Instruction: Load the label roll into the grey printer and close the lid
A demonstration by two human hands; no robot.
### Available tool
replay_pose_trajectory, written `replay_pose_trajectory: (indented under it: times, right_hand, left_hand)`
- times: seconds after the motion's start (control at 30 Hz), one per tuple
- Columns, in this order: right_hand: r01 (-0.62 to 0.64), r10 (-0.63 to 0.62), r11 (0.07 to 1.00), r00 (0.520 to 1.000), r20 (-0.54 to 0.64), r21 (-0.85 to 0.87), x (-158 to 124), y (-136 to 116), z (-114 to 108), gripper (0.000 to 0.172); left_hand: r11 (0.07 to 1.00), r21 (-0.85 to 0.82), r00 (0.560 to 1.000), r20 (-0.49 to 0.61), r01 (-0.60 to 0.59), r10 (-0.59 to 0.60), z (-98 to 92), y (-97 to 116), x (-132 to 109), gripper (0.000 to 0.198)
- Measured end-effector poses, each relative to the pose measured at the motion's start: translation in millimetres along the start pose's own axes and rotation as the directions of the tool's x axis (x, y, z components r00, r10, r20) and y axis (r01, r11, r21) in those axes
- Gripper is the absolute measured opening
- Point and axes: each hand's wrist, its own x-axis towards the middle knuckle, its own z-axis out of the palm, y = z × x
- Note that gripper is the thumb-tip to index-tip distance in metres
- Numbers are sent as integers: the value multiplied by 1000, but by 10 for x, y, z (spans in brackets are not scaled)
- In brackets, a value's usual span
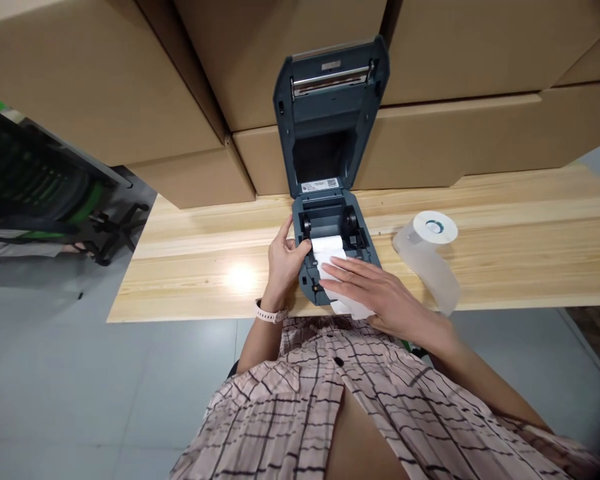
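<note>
A grey-blue label printer (330,160) stands on the wooden table with its lid raised, showing the roll bay. White label paper (327,248) runs out of the bay toward the front. My left hand (284,257) grips the printer's left side wall, thumb hooked over the edge by the paper. My right hand (375,290) lies flat on the paper at the printer's front, fingers stretched out and pressing it down. A watch is on my left wrist.
A second paper roll (427,250) with a trailing strip lies on the table (505,253) right of the printer. Large cardboard boxes (290,60) are stacked behind it. An office chair (45,193) stands at the left on the grey floor.
</note>
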Motion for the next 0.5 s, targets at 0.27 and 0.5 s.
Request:
replay_pose_trajectory:
  times: [0.27,0.5]
  right_hand:
    - [10,-10,1000,998,-57,-6,6,4,69,91]
    - [3,-5,1000,992,-125,-14,2,-23,84,78]
  left_hand:
    - [999,-35,1000,26,10,-9,-18,0,-22,88]
    - [998,22,999,1,-53,53,-55,-78,-43,82]
